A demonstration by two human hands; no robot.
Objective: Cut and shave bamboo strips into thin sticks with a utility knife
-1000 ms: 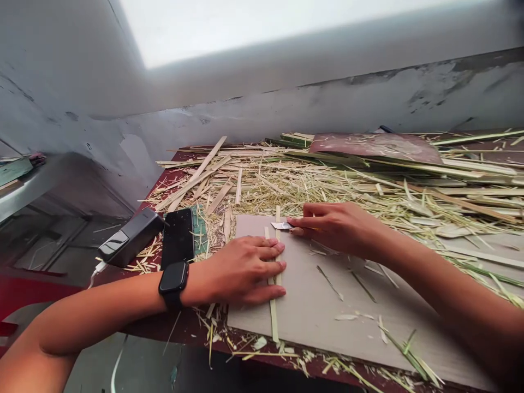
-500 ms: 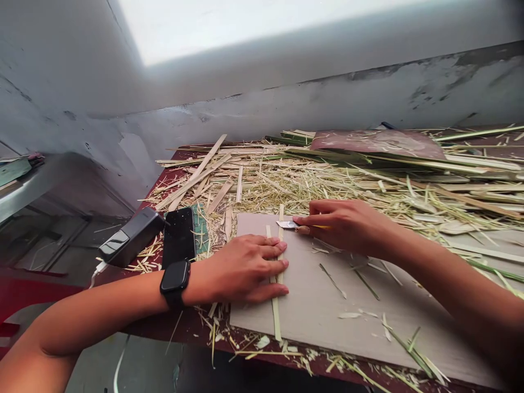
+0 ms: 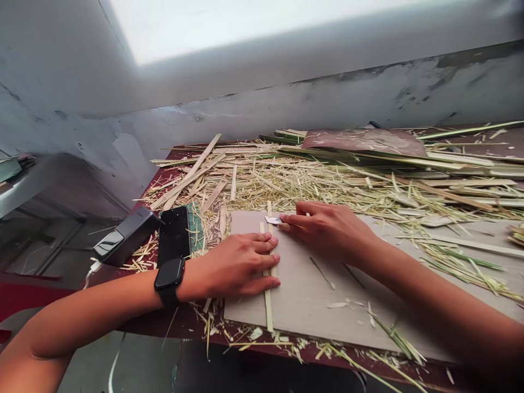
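My left hand [image 3: 237, 263] lies palm down with its fingers stretched out, pressing narrow pale strips [image 3: 268, 314] that look like split bamboo onto a flat grey-brown board [image 3: 303, 305]. Most of the strips' middle part is covered by the fingers. In my right hand [image 3: 323, 224] is a small craft knife [image 3: 273, 220], gripped low with the fingers closed round its handle. Its short blade points left and rests at the upper part of the strips, just beyond my left fingertips. Whether the blade cuts into them I cannot tell.
A heap of shavings and splinters [image 3: 286, 180] covers the back of the dark red table. Longer strips [image 3: 454, 183] lie at the right. Left of the board are a black phone [image 3: 174, 232], a green mat [image 3: 195, 224] and a grey box-shaped device [image 3: 126, 234] with a white cable.
The whole view has shifted slightly. My right hand and the knife have moved a little left, and the strips with my left hand have shifted slightly left on the board.
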